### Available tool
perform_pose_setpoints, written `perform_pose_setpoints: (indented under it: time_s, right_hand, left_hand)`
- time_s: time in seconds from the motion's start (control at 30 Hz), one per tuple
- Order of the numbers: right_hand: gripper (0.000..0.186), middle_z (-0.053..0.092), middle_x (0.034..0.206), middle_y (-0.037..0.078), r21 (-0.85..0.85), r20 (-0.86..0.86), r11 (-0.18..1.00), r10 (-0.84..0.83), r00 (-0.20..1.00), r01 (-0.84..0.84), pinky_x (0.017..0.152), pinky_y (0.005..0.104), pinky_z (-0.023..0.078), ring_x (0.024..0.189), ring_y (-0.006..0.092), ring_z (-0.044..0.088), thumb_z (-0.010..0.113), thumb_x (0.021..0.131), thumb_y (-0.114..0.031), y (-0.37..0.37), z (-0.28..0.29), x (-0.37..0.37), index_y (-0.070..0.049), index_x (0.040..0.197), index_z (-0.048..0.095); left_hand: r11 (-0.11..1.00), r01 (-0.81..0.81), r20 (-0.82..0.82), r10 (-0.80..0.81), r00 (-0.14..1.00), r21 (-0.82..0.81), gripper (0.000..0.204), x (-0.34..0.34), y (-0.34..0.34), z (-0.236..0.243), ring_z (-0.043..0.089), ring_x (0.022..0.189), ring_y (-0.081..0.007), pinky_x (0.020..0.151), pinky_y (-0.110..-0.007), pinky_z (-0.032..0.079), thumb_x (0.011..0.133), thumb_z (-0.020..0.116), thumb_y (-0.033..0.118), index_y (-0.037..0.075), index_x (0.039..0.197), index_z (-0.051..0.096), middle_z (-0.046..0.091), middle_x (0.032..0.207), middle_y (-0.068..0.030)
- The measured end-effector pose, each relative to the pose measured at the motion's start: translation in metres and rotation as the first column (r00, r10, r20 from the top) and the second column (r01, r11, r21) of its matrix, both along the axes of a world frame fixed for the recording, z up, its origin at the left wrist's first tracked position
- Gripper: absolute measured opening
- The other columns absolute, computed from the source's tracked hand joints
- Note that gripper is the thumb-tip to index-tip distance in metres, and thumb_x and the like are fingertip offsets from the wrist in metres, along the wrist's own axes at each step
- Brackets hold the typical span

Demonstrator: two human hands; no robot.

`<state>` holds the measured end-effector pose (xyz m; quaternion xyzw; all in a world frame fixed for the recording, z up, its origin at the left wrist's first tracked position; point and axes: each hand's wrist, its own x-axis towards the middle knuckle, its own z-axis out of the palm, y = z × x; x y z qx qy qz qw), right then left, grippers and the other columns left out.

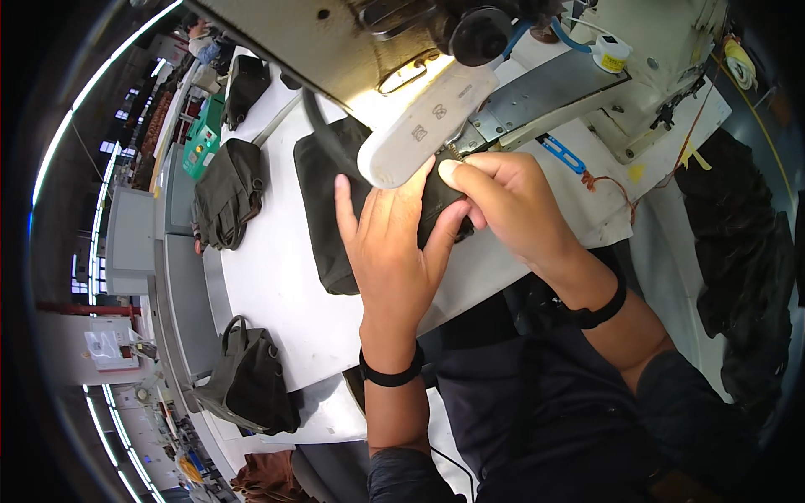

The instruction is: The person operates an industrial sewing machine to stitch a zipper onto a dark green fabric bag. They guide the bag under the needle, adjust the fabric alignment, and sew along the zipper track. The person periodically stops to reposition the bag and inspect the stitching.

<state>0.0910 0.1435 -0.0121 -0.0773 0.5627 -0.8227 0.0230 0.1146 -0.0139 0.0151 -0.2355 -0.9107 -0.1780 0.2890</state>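
A dark olive fabric bag (323, 218) lies on the white table under the head of a sewing machine (327, 42). My left hand (387, 247) rests flat on it with the fingers spread, their tips partly hidden beneath a white oval lamp (419, 130). Close to the machine's needle area, my right hand (516, 205) pinches the edge of the same bag between thumb and fingers. The two hands are near each other, the left thumb pointing toward the right fingers. The needle itself is hard to make out behind the lamp and fingers.
Similar dark bags stand on the left, one upper (231, 193) and one lower (247, 377). A blue plastic tool (562, 154) lies beside the machine's metal arm (537, 96). Dark cloth (738, 260) hangs at the right. A green box (202, 138) sits far left.
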Motion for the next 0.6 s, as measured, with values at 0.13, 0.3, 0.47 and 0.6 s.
perform_pose_setpoints:
  time_s: [0.13,0.3,0.47,0.6]
  right_hand:
    - [0.043,0.052,0.057,-0.003,0.057,0.006,0.998,-0.039,0.999,0.039,0.052,0.0242,0.039,0.053,0.0031,0.045,0.063,0.100,-0.019,-0.004,0.007,-0.003,-0.004,0.061,0.057]
    - [0.040,0.054,0.057,-0.001,0.132,-0.019,0.990,-0.056,0.998,0.058,0.070,0.0246,0.050,0.059,0.0056,0.051,0.063,0.102,-0.020,-0.005,0.016,0.002,-0.003,0.066,0.062]
    - [0.030,0.062,0.072,-0.001,0.252,-0.153,0.962,-0.065,0.986,0.102,0.063,0.0230,0.044,0.064,0.0046,0.052,0.064,0.102,-0.021,0.011,0.012,0.007,-0.001,0.081,0.068]
    - [0.026,0.062,0.072,-0.002,0.228,-0.031,0.973,-0.038,0.999,0.044,0.054,0.0213,0.041,0.061,0.0037,0.052,0.064,0.102,-0.022,0.015,0.017,0.014,-0.002,0.088,0.072]
  left_hand:
    - [0.995,-0.016,0.027,0.014,1.000,0.095,0.049,0.005,0.001,-0.008,0.064,0.121,-0.0312,0.116,-0.053,0.037,0.088,0.078,0.019,0.006,0.133,0.064,0.068,0.132,-0.0129]
    - [0.990,-0.028,-0.030,0.032,0.999,0.137,0.056,0.014,0.008,-0.018,0.060,0.123,-0.0313,0.107,-0.048,0.043,0.084,0.075,0.016,0.005,0.136,0.059,0.062,0.138,-0.0136]
    - [0.977,-0.107,-0.142,0.134,0.981,0.186,0.049,0.007,0.023,-0.023,0.062,0.116,-0.0292,0.100,-0.044,0.045,0.080,0.073,0.009,0.007,0.128,0.062,0.065,0.130,-0.0106]
    - [0.971,-0.080,-0.243,0.136,0.960,0.225,0.032,0.000,0.019,-0.026,0.066,0.105,-0.0238,0.092,-0.038,0.047,0.082,0.070,0.002,0.011,0.113,0.071,0.072,0.115,-0.0031]
